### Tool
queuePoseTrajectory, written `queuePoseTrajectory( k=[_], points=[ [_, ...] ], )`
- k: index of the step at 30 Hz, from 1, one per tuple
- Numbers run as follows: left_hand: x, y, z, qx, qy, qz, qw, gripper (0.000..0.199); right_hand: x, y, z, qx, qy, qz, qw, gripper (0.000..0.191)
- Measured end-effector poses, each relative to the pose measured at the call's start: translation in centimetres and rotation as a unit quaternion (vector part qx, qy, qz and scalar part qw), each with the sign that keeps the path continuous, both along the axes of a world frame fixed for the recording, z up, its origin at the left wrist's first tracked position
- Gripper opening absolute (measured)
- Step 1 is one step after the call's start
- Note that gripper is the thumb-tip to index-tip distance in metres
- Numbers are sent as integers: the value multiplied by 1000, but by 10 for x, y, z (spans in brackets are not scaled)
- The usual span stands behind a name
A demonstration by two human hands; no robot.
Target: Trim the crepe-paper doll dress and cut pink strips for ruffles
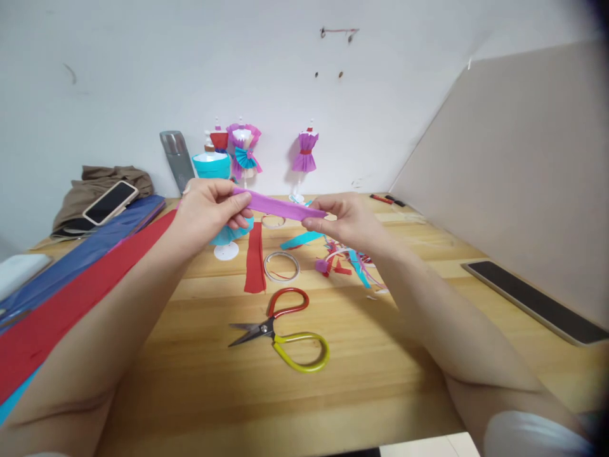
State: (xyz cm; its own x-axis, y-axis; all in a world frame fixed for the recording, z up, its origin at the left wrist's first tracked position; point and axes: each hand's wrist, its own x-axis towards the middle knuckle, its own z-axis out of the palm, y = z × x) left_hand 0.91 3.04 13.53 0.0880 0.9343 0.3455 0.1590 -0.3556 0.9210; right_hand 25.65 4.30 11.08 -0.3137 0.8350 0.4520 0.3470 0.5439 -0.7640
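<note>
On the wooden desk (190, 381), open scissors with red and yellow handles (269, 327) lie below a flat red paper strip (255, 257). The turquoise-dressed mannequin (212, 166) stands partly behind my left hand (216, 206). I pinch the narrow purple paper strip (280, 206) between it and my right hand (333, 217), fingertips closed on its ends.

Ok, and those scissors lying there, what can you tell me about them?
The scissors lie flat on the wooden table, blades slightly open and pointing left. The blades look like dark metal, pinned by a shiny round pivot. The two big looped handles have smooth, perhaps plastic, coverings: red on the far loop, yellow on the near one. They sit just nearer the wearer than the pale ring, apart from it. Only the table appears to touch them.
</note>
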Motion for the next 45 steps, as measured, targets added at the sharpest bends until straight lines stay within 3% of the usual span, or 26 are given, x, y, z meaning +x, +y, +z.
queuePoseTrajectory(
  k=[7,12,16,21,23,26,30,37,45],
  points=[
    [0,7,-4,-32,-19,-34,999,25,7,5,3,-57,83,-6,995,23],
    [2,12,-12,-70,-51,-99,991,37,13,7,6,-67,108,11,992,20],
    [10,14,-24,-86,-151,-184,967,55,12,10,6,-98,178,4,979,27],
    [27,10,-43,-151,-176,-234,944,71,-5,8,-3,-155,262,26,952,32],
    [33,6,-47,-138,-169,-226,949,66,-13,4,-8,-160,256,30,953,30],
    [36,0,-47,-92,-150,-166,970,43,-22,-2,-15,-165,221,54,960,29],
    [34,-3,-36,-65,-156,-76,983,42,-24,-5,-17,-148,179,65,970,29],
    [28,0,-23,-27,-214,-54,975,44,-16,0,-14,-117,171,42,977,29],
    [21,3,-19,-12,-234,4,972,19,-9,4,-13,-66,178,0,982,24]
  ],
)
